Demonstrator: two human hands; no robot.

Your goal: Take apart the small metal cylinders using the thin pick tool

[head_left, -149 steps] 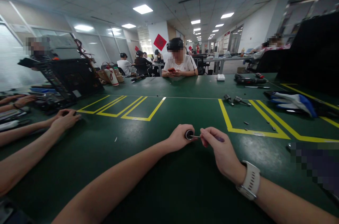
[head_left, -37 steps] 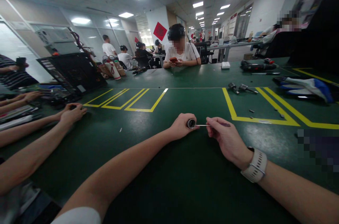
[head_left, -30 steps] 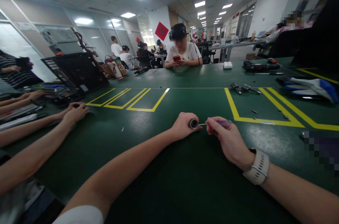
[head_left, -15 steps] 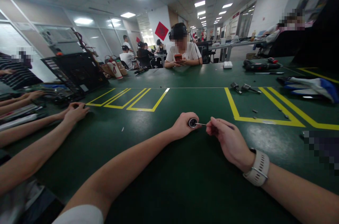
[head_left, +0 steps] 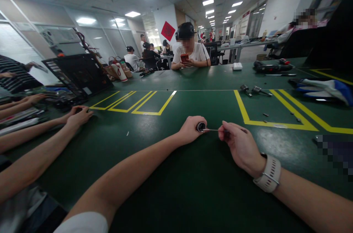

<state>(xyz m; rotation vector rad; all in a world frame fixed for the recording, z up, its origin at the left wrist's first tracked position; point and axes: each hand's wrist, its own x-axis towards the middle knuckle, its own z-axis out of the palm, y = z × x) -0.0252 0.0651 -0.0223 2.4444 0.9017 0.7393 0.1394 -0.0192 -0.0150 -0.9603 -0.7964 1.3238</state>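
My left hand (head_left: 189, 130) is closed around a round metal part (head_left: 201, 127), its dark hollow end turned toward my right hand. Between the fingertips of my right hand (head_left: 239, 144) is a thin metal rod-like tool (head_left: 213, 129), whose handle the fingers mostly hide. The tool's far tip reaches the mouth of the round part; how deep it goes I cannot tell. Two metal parts, one stubby (head_left: 245, 90) and one with a shaft (head_left: 260, 91), lie at the right, beyond several tiny metal pieces (head_left: 266, 114).
Yellow tape (head_left: 281, 126) marks areas on the green table (head_left: 154, 152). Blue-and-white gloves (head_left: 322, 91) and a dark power tool (head_left: 271, 67) lie at the right. Another person's hands (head_left: 79, 114) rest at the left; a person (head_left: 191, 51) opposite holds a phone (head_left: 184, 57).
My right hand has shifted slightly right, away from the round part, and more of the thin tool shows. My left hand stays almost where it was.
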